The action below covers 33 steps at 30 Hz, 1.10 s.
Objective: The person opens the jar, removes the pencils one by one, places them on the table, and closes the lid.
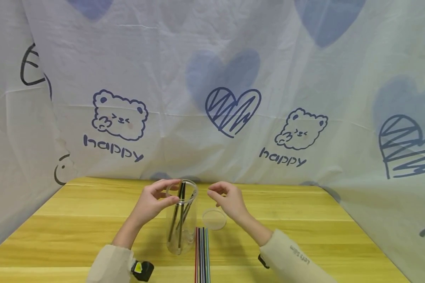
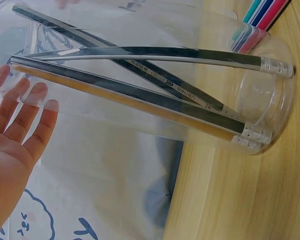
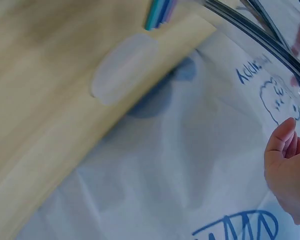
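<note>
Upright on the wood-grain worktop, a clear cylindrical jar with dark pencils leaning inside. At its rim, the left hand, grip clamped on the jar, thumb to the near side, fingers to the far side. Across the gap, well clear of the rim, the right hand, grip slack, fingers loosely curled around bare air. Just right of the jar's base, a row of slender coloured sticks; lengthwise in the head view, only short ends from either wrist. Near their far tips, flat on the worktop, a round translucent lid. Readable only from the left wrist: "deli" printed on one barrel, an orange strip beside another, metal ferrules low in the jar. Behind, fullest in the head view, a pale cloth with bears, hearts and "happy".
</note>
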Available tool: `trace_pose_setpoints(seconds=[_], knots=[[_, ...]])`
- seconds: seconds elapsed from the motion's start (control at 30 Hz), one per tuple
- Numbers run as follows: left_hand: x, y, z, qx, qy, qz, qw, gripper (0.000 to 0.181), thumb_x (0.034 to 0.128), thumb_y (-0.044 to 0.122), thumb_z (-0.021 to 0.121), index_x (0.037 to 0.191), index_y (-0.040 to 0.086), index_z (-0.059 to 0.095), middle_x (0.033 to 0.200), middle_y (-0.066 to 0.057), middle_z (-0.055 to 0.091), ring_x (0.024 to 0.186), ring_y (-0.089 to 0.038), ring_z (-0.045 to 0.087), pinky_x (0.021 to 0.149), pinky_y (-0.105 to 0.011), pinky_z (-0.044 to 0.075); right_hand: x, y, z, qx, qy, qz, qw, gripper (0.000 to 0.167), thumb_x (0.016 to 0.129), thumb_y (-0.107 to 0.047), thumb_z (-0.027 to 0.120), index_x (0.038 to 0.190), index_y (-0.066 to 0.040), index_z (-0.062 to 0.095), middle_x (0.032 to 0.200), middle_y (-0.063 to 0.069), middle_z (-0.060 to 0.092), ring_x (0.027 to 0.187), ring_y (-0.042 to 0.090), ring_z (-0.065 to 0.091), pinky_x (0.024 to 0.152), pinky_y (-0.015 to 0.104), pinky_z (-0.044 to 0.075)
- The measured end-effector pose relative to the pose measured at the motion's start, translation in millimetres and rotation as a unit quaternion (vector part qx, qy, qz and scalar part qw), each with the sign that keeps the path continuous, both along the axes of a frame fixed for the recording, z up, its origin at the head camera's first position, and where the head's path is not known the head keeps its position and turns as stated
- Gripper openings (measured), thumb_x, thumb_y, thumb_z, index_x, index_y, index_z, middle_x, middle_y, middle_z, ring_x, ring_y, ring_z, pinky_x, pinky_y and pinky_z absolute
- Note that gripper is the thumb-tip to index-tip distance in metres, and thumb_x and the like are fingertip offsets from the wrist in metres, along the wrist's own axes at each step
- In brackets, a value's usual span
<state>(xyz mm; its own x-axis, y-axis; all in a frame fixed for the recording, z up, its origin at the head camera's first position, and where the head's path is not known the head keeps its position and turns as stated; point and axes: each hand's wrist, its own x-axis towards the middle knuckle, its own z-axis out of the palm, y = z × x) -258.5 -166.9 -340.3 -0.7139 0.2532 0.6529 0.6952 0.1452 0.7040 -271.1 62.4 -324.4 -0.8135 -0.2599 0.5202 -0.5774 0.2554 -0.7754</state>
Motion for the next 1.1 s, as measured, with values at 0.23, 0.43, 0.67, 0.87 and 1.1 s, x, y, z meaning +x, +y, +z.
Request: trace_pose_setpoints(seconds=[0.23,0.43,0.67,0.87,1.1], knots=[[0.6,0.8,0.6,0.002,0.002,0.001,1.0,0.038,0.0782,0.002,0.067,0.115,-0.003,0.057,0.107,-0.015,0.058,0.094,-0.024,0.055,0.074,-0.028,0.049,-1.4,-2.0,17.8,0.003,0.026,0.049,0.9984,0.015,0.085,-0.005,0.059,0.096,0.005,0.063,0.087,0.012,0.062,0.071,0.016,0.054,0.056,0.035,0.051],[2.2,0.2,1.9,0.001,0.003,-0.005,1.0,0.038,0.0789,0.001,0.066,0.116,-0.004,0.056,0.106,-0.018,0.058,0.093,-0.009,0.055,0.073,-0.028,0.048,0.2,-4.2,28.6,0.042,0.058,0.108,0.9915,0.019,0.086,-0.006,0.059,0.102,0.004,0.062,0.094,0.016,0.062,0.071,0.014,0.056,0.058,0.029,0.05],[2.3,0.2,1.5,-0.003,-0.004,-0.002,1.0,0.038,0.079,0.001,0.066,0.116,-0.004,0.056,0.106,-0.017,0.058,0.093,-0.01,0.055,0.074,-0.029,0.049,0.6,-6.5,33.8,0.105,0.096,0.135,0.9806,0.019,0.087,-0.007,0.058,0.102,0.002,0.063,0.096,0.011,0.064,0.066,0.01,0.054,0.058,0.024,0.048],[1.6,0.2,0.8,-0.004,-0.015,0.002,0.9999,0.039,0.0783,0.003,0.067,0.116,-0.002,0.056,0.106,-0.014,0.058,0.093,-0.012,0.055,0.074,-0.034,0.049,0.8,-6.8,37.4,0.144,0.149,0.143,0.9679,0.016,0.086,-0.004,0.057,0.099,0.002,0.064,0.091,0.007,0.063,0.074,0.012,0.053,0.061,0.023,0.047],[1.1,0.1,1.2,-0.009,-0.009,0.005,0.9999,0.04,0.0789,0.006,0.067,0.117,0.0,0.057,0.108,-0.012,0.058,0.095,-0.012,0.054,0.074,-0.033,0.049,0.9,-8.9,43.9,0.227,0.215,0.158,0.9368,0.017,0.087,-0.005,0.055,0.1,-0.001,0.066,0.092,0.005,0.063,0.078,0.015,0.049,0.062,0.024,0.044]])
